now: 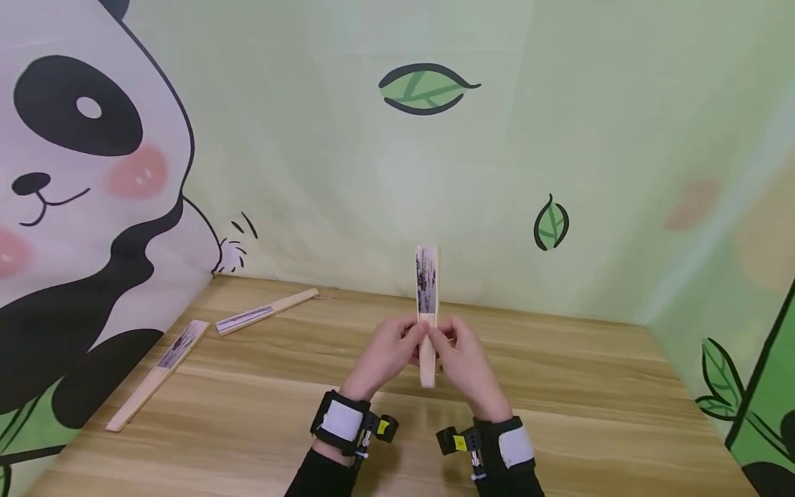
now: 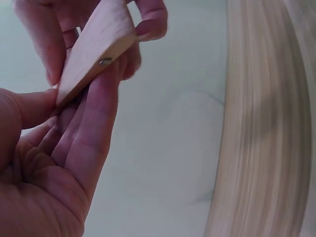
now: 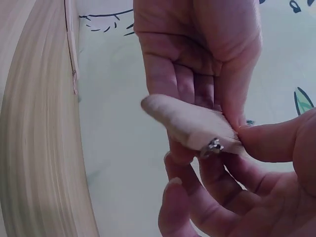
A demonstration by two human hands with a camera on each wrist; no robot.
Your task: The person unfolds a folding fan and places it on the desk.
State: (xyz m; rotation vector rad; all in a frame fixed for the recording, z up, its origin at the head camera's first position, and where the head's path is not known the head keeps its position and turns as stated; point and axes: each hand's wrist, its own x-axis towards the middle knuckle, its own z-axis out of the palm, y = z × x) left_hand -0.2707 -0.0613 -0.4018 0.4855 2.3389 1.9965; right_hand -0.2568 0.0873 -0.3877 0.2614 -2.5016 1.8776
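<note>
A folded hand fan [image 1: 427, 279] stands roughly upright above the table, its printed half on top and bare pale wooden ribs below. My left hand [image 1: 388, 348] pinches it near the middle from the left, while my right hand [image 1: 462, 359] pinches it from the other side, the two thumbs close together on the near face. In the left wrist view a small metal rivet [image 2: 104, 61] shows at the fan's lower end. The right wrist view shows that end too, blurred, with a shiny metal piece [image 3: 213, 146]. Fingers hide part of the ribs.
Two more folded fans lie on the wooden table [image 1: 577, 414] at the left: a nearer fan [image 1: 152, 379] along the edge and a farther fan [image 1: 267, 312] with a thin pinkish tassel. A printed cloth backdrop [image 1: 298, 138] rises behind the table and at both sides.
</note>
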